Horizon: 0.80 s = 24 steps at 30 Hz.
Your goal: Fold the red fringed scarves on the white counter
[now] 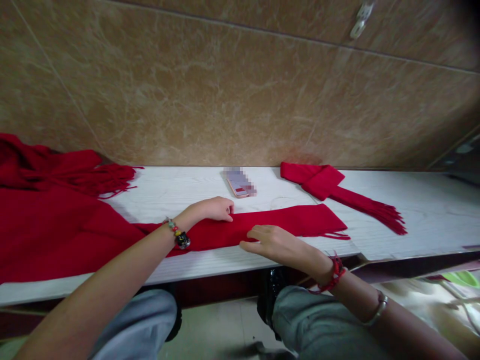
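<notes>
A red scarf (277,220) lies folded into a long flat strip on the white table, with some fringe showing at its right end. My left hand (217,207) is at the strip's far edge, fingers curled and closed on the cloth there. At the near edge, my right hand (272,242) rests on the strip, its fingers stretched out and the thumb apart from them. To the left, the strip runs under my left forearm into a wide spread of red cloth (56,235).
A phone (240,185) lies beyond the strip near the tiled wall (225,100). Another red scarf (322,182), folded over with a fringed tail, lies to the right. Bunched red fringed cloth (75,170) sits at the back left. The white table (405,200) is narrow; my knees are below its front edge.
</notes>
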Each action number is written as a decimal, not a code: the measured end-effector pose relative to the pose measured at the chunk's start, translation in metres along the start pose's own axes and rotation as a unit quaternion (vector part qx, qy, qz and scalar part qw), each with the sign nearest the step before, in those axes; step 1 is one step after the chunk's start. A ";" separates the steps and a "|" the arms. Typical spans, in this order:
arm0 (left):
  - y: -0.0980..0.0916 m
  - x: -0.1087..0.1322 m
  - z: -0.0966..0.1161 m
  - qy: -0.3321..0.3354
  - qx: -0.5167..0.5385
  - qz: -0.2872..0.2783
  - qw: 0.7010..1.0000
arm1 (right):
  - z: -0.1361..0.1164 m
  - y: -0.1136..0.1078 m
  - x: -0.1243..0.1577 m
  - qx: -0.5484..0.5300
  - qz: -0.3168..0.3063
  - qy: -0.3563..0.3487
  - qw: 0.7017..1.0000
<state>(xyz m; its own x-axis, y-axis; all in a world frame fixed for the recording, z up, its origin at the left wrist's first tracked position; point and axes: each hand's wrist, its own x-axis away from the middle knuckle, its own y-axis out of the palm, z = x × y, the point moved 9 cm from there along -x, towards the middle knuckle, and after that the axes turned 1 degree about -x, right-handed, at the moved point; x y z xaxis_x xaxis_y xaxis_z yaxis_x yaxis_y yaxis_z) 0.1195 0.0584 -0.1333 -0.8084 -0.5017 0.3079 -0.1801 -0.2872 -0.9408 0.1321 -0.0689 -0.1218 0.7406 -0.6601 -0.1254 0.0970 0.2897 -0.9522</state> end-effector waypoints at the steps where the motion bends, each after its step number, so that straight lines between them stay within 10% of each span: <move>1: -0.001 -0.001 0.002 -0.005 0.003 -0.004 1.000 | 0.001 -0.001 0.001 -0.002 -0.001 0.001 1.000; 12: 0.003 0.008 0.005 0.022 0.007 0.097 0.995 | 0.004 0.004 0.001 -0.019 0.059 -0.022 0.998; 24: 0.000 0.002 -0.013 -0.024 0.150 0.061 0.987 | 0.005 -0.006 -0.001 0.077 0.104 0.068 0.989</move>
<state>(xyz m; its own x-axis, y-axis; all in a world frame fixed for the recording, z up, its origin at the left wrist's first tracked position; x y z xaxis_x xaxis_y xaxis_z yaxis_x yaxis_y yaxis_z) 0.1104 0.0678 -0.1343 -0.7849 -0.5836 0.2081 0.0964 -0.4469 -0.8894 0.1339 -0.0661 -0.1141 0.6601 -0.6588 -0.3609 0.0594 0.5248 -0.8492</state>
